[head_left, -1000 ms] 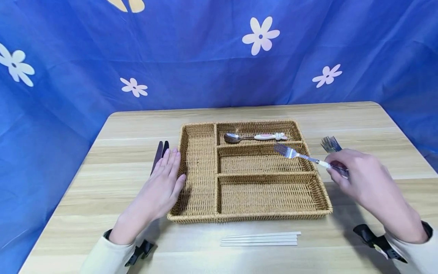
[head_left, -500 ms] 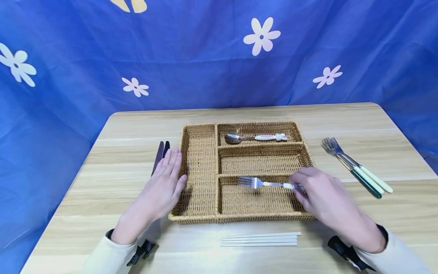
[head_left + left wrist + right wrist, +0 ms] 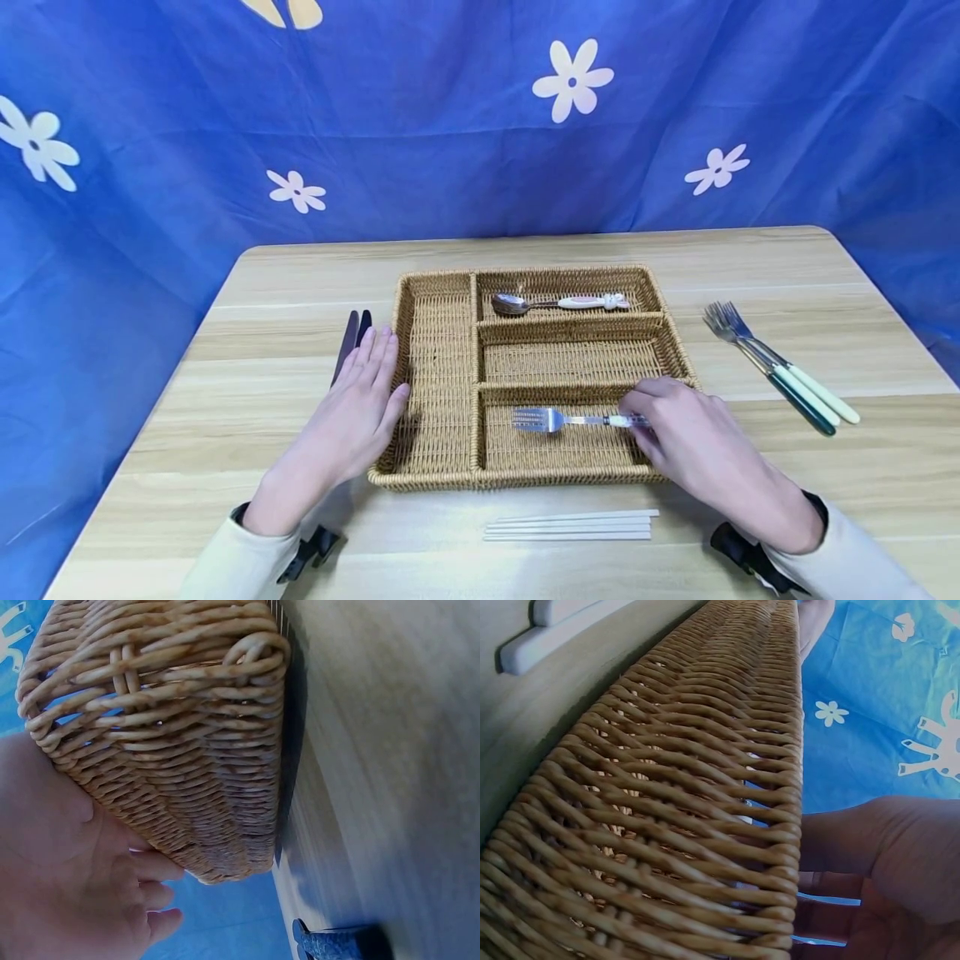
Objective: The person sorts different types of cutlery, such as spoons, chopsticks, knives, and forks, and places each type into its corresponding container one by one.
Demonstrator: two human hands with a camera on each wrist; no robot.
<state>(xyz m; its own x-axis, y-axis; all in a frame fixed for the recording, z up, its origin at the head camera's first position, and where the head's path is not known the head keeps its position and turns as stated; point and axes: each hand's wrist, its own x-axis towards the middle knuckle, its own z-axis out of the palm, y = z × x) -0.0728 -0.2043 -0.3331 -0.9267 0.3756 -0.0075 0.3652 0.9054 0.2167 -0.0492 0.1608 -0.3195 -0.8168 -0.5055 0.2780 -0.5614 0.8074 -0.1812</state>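
**Fork in the basket's front compartment**

The right hand (image 3: pixel 693 437) grips a fork (image 3: pixel 558 419) by its handle, low in the front compartment of the basket (image 3: pixel 435 367). The left hand (image 3: pixel 352 417) rests flat, fingers straight, against the basket's left wall. Behind, in the basket's rear compartment, lies a spoon (image 3: pixel 558 302). Right of the basket lie more forks (image 3: pixel 772 367).

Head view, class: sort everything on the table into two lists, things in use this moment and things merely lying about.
In use:
- fork, held by the right hand
- wicker tray, steadied by the left hand

Lying about:
- spoon in the far compartment
- forks right of the tray
- white chopsticks
- dark knives
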